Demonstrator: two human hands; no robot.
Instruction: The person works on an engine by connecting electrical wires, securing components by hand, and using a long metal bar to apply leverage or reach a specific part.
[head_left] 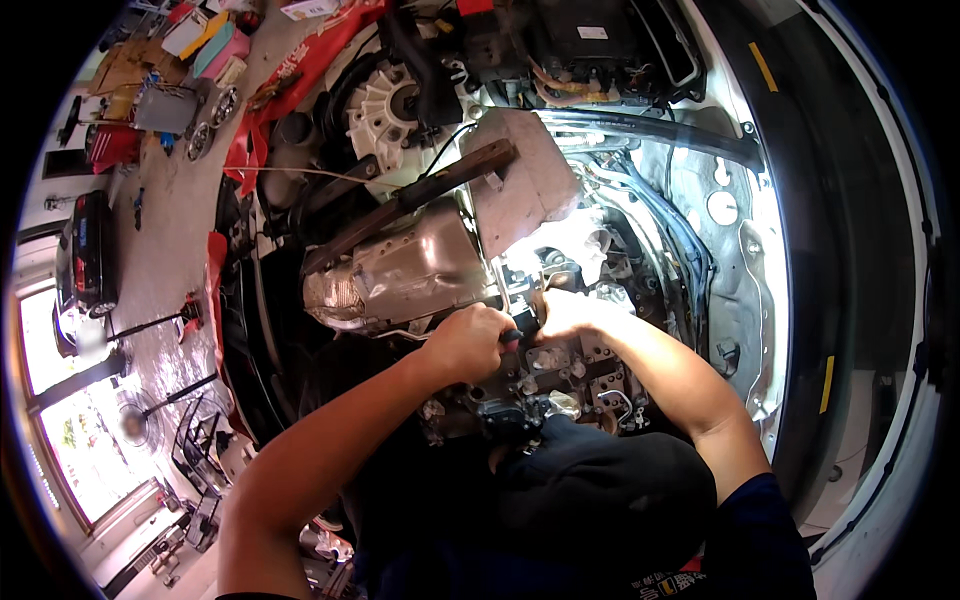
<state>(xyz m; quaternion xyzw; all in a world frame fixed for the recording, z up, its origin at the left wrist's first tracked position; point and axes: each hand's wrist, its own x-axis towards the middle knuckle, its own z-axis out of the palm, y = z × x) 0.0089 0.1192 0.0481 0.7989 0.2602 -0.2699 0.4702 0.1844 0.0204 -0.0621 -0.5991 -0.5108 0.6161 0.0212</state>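
Observation:
Both my hands reach into a car's engine bay, close together beside a shiny metal heat shield (425, 265). My left hand (472, 342) is closed in a fist round a dark handle with a reddish end (511, 338); the rest of that piece is hidden. Just to its right, my right hand (568, 314) has its fingers curled down by a small black part (525, 320). What those fingers hold, if anything, is hidden. Nearer me lies the exposed engine (550, 360), with crumpled clear plastic (565, 403) on it.
A brown metal bar (420, 200) crosses beyond the shield, against a grey-brown panel (525, 180). Blue-grey hoses (665, 205) run along the right wall. Red covers (300, 85) drape the left edge. A dark rounded cloth shape (610, 490) covers the near part. A fan (135, 422) stands far left.

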